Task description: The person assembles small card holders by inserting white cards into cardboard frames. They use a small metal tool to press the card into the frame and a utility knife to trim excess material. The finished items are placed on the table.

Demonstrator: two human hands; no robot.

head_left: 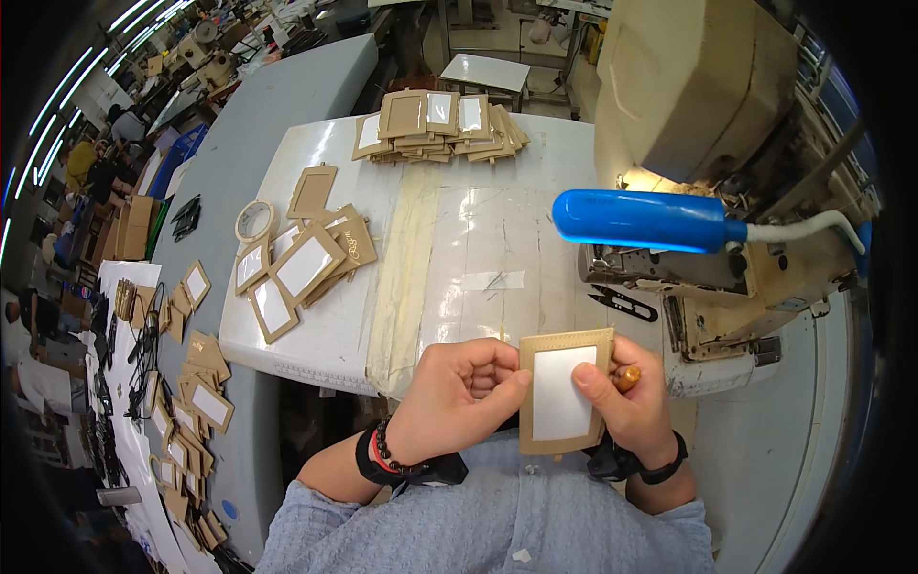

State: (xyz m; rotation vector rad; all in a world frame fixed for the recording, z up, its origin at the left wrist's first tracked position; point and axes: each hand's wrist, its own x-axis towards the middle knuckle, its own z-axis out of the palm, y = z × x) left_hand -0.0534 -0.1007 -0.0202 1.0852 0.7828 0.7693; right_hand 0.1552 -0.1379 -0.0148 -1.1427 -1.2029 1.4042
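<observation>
"How far along?"

"I see the tan holder (564, 394) before my shirt (497, 521), its window fitted. My right hand (639, 407) grips it and a wooden handle (628, 380); my left hand (449, 397) curls at its edge, pinch unclear."

"Remaining?"

"Stacked holders (405, 113) sit on the tabletop (562, 172); finished or not, I can't tell."

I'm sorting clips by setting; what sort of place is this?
Most likely a sewing workshop: a large sewing machine stands on the right, black snips lie beside it, and flat beige holders are heaped on the white table.
</observation>
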